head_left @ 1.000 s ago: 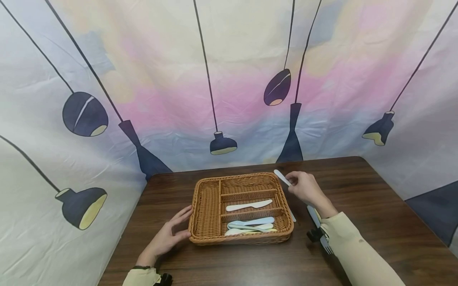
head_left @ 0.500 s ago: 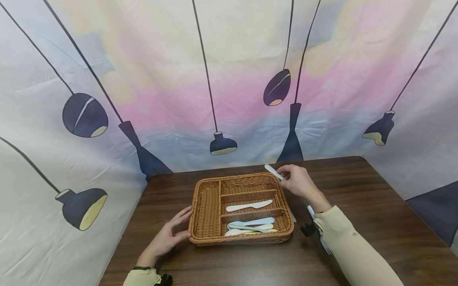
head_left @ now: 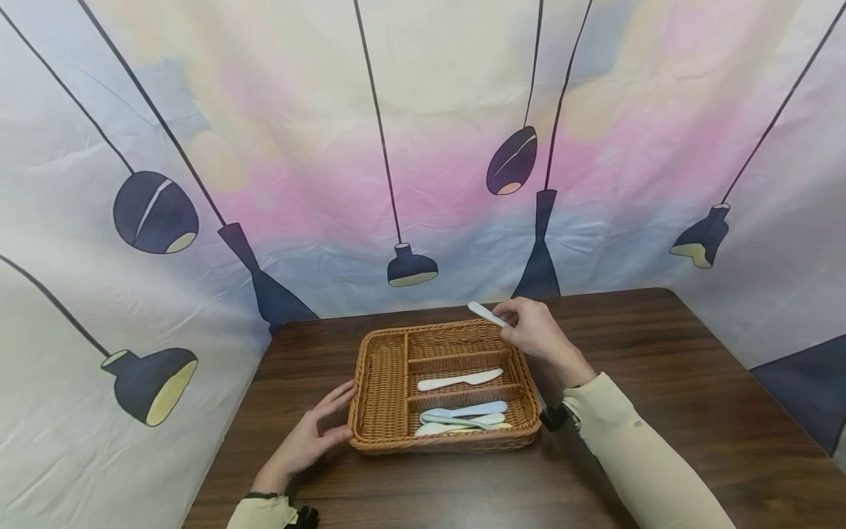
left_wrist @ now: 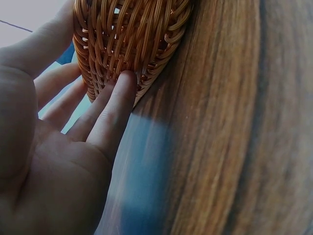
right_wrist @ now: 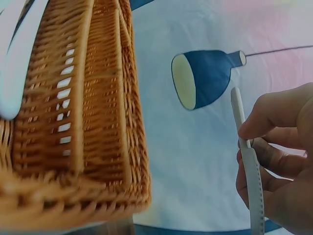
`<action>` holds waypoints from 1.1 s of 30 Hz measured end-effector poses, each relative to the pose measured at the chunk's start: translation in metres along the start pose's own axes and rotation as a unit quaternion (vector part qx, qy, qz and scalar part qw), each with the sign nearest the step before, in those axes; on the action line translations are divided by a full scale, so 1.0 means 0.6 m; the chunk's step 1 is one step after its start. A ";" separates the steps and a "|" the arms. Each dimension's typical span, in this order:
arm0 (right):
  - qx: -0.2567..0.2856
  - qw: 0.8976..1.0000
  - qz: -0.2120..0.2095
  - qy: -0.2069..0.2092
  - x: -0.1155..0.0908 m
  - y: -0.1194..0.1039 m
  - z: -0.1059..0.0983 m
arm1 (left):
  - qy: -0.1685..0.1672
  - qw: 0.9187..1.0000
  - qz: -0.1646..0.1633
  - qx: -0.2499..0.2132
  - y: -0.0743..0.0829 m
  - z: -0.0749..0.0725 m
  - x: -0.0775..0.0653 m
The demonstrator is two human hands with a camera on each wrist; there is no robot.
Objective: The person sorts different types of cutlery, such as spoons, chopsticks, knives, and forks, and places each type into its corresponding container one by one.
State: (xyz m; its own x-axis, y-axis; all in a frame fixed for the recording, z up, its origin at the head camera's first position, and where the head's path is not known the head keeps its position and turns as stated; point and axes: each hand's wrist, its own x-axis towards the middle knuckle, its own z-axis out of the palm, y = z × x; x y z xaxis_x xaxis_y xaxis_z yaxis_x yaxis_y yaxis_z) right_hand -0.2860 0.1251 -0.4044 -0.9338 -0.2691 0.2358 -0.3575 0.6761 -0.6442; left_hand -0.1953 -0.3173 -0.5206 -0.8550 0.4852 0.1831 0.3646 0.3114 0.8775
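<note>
My right hand [head_left: 538, 334] pinches a pale plastic knife [head_left: 485, 314] above the back right corner of a wicker cutlery basket [head_left: 407, 382]. In the right wrist view, this knife's serrated blade [right_wrist: 254, 191] points down past the palm. My left hand [head_left: 311, 437] touches the basket's left end; in the left wrist view its extended fingers [left_wrist: 110, 117] lie against the woven wall. A white knife [head_left: 459, 380] lies in the basket's middle right compartment. The front compartment holds a light blue spoon [head_left: 469, 410] and several other pale pieces. Nothing lies in the long left and back compartments.
The basket stands on a dark wooden table [head_left: 429, 492]. Right of it, my right sleeve [head_left: 634, 448] covers part of the tabletop. Behind the table hangs a pastel cloth [head_left: 449, 169] printed with dark lamps.
My right hand has moved left and slightly back with the knife, from beside the basket to over its back right corner. The cutlery on the table at right is now hidden by my arm.
</note>
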 end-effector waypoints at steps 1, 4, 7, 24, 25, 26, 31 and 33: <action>0.000 1.000 -0.002 -0.001 0.002 -0.004 0.002 | 0.001 1.000 0.000 0.000 0.000 -0.001 0.000; -0.005 1.000 -0.007 -0.002 0.008 -0.015 0.007 | 0.003 1.000 -0.002 0.005 0.000 -0.003 0.001; -0.005 1.000 -0.013 -0.007 0.012 -0.023 0.012 | 0.004 1.000 -0.006 0.010 0.000 -0.003 0.002; -0.025 0.996 -0.076 -0.050 0.021 -0.067 0.072 | 0.006 1.000 -0.011 0.004 -0.001 -0.003 0.000; -0.025 0.995 -0.079 -0.053 0.020 -0.069 0.076 | 0.006 1.000 -0.012 0.004 -0.001 -0.003 0.000; -0.024 0.995 -0.081 -0.058 0.020 -0.071 0.080 | 0.006 1.000 -0.013 0.003 -0.001 -0.002 0.000; -0.023 0.992 -0.103 -0.075 0.018 -0.078 0.097 | 0.004 1.000 -0.015 -0.001 -0.001 -0.001 -0.001; -0.028 0.990 -0.110 -0.080 0.017 -0.079 0.102 | 0.004 1.000 -0.014 -0.001 -0.001 -0.001 -0.001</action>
State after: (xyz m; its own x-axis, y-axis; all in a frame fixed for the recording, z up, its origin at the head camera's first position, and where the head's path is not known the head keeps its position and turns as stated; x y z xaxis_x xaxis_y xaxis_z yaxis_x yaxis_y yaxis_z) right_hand -0.2778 0.0487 -0.4160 -0.8208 -0.5158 0.2453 -0.5563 0.6248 -0.5478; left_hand -0.1952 -0.3182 -0.5210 -0.8681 0.4691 0.1624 0.3400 0.3234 0.8831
